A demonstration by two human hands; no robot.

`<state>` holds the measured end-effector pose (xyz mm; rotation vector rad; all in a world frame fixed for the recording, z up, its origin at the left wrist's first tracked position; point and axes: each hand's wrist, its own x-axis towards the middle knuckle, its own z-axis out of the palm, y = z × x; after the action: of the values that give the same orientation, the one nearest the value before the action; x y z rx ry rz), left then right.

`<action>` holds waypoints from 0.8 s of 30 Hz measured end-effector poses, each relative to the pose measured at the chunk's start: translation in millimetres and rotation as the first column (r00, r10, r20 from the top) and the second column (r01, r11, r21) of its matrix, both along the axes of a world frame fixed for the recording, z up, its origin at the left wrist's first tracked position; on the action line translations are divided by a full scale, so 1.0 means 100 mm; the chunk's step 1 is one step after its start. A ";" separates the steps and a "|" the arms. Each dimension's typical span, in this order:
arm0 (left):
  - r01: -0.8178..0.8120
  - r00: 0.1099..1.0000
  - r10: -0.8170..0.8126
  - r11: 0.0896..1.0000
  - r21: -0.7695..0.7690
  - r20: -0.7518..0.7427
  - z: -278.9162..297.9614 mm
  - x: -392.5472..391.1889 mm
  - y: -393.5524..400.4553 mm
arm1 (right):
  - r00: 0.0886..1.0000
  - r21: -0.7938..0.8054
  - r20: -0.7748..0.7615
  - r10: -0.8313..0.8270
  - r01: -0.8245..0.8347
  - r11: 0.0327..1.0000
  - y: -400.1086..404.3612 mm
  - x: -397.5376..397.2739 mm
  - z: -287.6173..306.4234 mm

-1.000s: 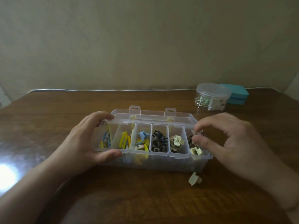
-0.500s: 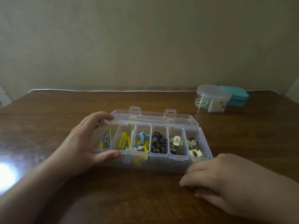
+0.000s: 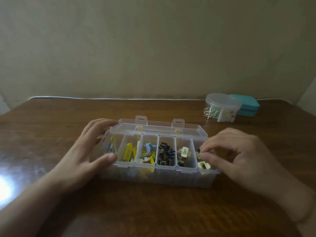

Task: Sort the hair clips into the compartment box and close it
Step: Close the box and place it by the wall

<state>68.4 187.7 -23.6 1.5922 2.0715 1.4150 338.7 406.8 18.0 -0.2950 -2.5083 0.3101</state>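
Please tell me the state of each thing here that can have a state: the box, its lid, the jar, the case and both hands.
Compartment box: open, clips in its compartments.
Lid: folded back behind the box.
Round jar: lid on.
Teal case: closed.
Left hand: gripping the box's left end.
Right hand: fingertips pinched over the rightmost compartment; whether they hold a clip is unclear.

The compartment box (image 3: 159,175) sits mid-table (image 3: 51,127), lid (image 3: 159,128) open behind it. The left hand (image 3: 85,156) grips its left end; the right hand (image 3: 239,156) reaches into the rightmost compartment, perhaps touching a clip (image 3: 203,165). A round container (image 3: 222,107) stands far right, a case (image 3: 248,107) just behind.
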 end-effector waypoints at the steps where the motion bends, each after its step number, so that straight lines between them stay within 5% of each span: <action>1: -0.023 0.997 0.021 1.000 0.017 0.076 0.01 0.02 0.00 | 0.999 -0.116 -0.049 -0.004 -0.002 0.993 0.04 -0.01 -0.01; 4: -0.186 0.916 0.154 0.981 0.051 0.371 0.02 0.02 0.07 | 0.965 -0.492 -0.213 -0.154 0.030 0.870 0.13 -0.06 -0.03; 7: -0.167 0.753 0.152 0.985 -0.037 0.640 0.04 0.01 0.12 | 0.979 -0.727 0.081 -0.188 0.187 0.661 0.26 -0.13 -0.18; 9: -0.093 0.700 0.089 0.995 -0.033 0.709 0.06 0.05 0.12 | 0.985 -0.840 0.138 -0.102 0.171 0.515 0.29 -0.15 -0.22; 13: -0.067 0.638 -0.091 0.983 0.173 0.765 0.13 0.08 0.13 | 0.977 -0.929 -0.209 -0.046 -0.184 0.321 0.27 -0.11 -0.09; 18: -0.069 0.715 -0.184 0.942 0.330 0.675 0.21 0.06 0.07 | 0.929 -0.853 -0.371 -0.010 -0.336 0.400 0.15 0.00 0.01; 24: -0.051 0.980 0.012 0.980 0.192 0.198 0.10 0.11 0.11 | 0.988 -0.521 -0.111 0.106 -0.148 0.841 -0.01 -0.02 0.02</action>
<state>78.9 198.3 -14.0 1.4233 1.9036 1.7588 336.6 405.9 19.7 -0.3220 -2.3245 1.0563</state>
